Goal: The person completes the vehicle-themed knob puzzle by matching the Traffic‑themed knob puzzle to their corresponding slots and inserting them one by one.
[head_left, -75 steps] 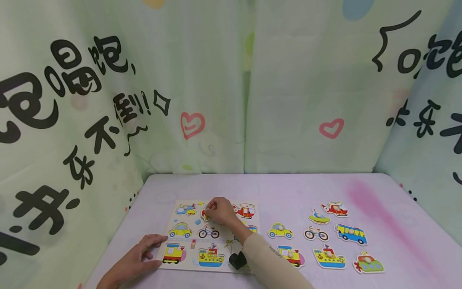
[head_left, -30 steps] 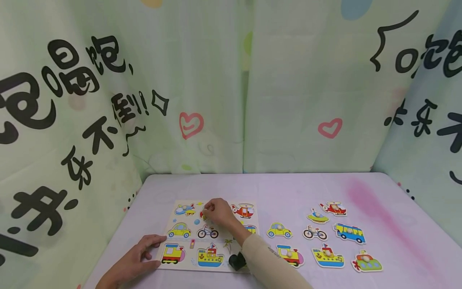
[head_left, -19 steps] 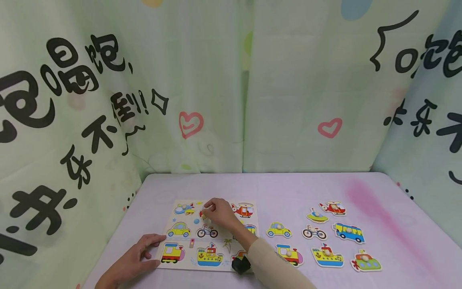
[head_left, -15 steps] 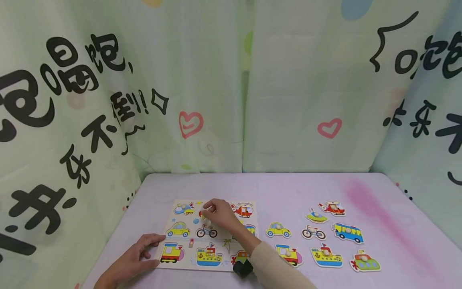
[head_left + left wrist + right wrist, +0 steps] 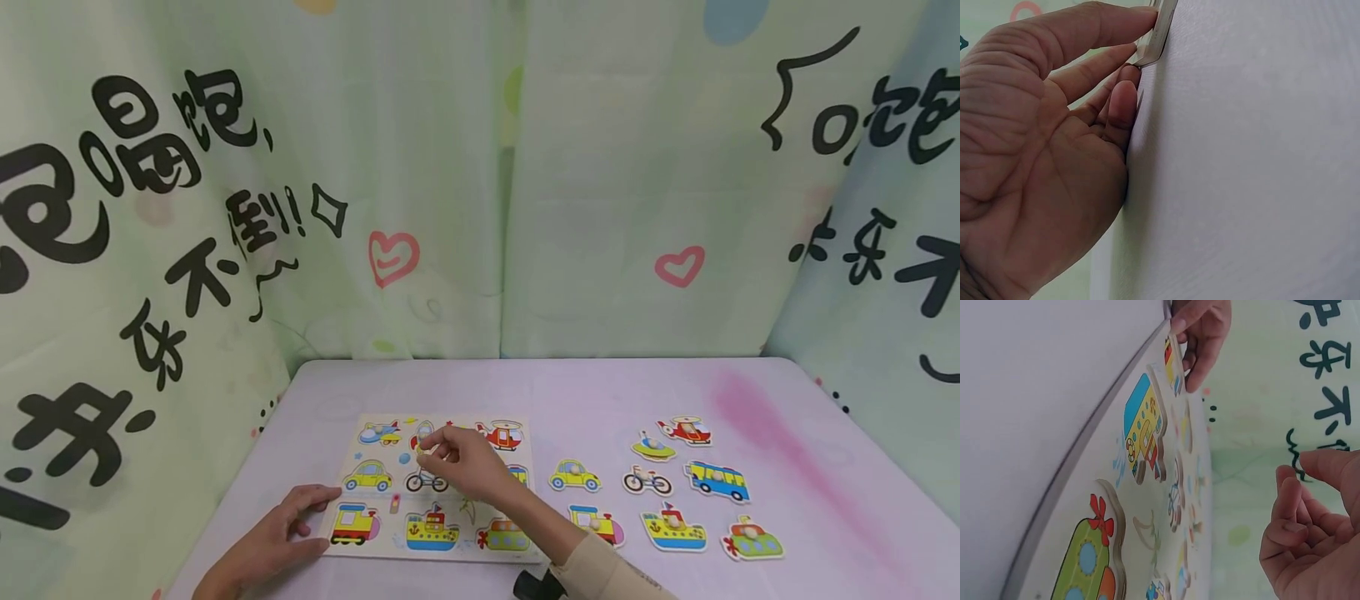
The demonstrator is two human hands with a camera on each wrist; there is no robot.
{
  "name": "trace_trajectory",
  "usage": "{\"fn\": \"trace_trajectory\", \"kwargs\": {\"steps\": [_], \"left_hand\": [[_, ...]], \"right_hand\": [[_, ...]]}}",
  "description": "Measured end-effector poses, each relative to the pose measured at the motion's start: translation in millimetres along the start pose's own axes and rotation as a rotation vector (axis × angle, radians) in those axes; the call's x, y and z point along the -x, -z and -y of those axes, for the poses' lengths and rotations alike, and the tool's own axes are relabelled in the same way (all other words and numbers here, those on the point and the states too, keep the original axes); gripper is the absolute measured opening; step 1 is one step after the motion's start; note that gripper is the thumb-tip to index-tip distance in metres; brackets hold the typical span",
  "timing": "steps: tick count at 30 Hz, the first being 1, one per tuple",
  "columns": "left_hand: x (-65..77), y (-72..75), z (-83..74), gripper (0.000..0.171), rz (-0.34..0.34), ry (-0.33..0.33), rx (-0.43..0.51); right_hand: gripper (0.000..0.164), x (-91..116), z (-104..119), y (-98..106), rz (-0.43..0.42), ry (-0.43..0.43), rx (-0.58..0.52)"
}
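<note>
Two hands are working at a puzzle board [image 5: 392, 527]: the left hand [image 5: 279, 537], thumb and forefinger spread, is touching its edge and corner, probably keeping it from sliding, while the right hand [image 5: 468, 462] is hovering, fingers loosely curled, holding nothing. The top-row piece [image 5: 424, 431] is lying just beyond the right fingertips, apparently seated, and eight loose pieces [image 5: 717, 482] are sitting rightward of those fingers, likely for easy reach. Versus half a second ago, the right hand is backing off, uncovering that piece; the left is staying put.
</note>
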State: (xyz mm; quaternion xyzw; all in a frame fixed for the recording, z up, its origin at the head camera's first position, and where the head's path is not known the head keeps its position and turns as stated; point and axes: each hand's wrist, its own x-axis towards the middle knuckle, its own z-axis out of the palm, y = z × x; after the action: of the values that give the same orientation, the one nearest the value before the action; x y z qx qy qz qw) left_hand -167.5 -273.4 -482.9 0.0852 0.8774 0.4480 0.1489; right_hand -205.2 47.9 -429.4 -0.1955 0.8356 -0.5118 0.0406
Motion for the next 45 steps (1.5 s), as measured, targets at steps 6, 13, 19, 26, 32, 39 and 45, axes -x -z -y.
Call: {"fn": "trace_trajectory", "kwargs": {"steps": [6,13,19,26,32,39,45], "left_hand": [[-0.7,-0.9,0.0,0.070,-0.009,0.023,-0.003],[-0.2,0.2,-0.5,0.071,-0.010,0.024,0.008],[1.2,1.9,2.4,0.069,0.028,-0.043,0.014],[0.9,2.3,3.9,0.069,0.040,-0.051,0.019],[1.0,2.9,4.3,0.068,0.026,-0.065,0.011],[1.8,1.7,2.2,0.069,0.013,-0.047,0.006],[1.5,1.3,0.4,0.070,0.005,-0.026,0.002]], "right_hand": [[0.027,22,4,14,0.012,0.015,0.015],[0.028,42,-4,28,0.017,0.012,0.026],[0.030,58,-8,33,0.054,-0.017,0.003],[0.030,74,-13,39,0.070,-0.037,0.007],[0.031,86,-15,46,0.067,-0.079,0.028],[0.029,99,-16,54,0.070,-0.094,0.012],[0.029,108,-17,62,0.078,-0.081,0.006]]}}
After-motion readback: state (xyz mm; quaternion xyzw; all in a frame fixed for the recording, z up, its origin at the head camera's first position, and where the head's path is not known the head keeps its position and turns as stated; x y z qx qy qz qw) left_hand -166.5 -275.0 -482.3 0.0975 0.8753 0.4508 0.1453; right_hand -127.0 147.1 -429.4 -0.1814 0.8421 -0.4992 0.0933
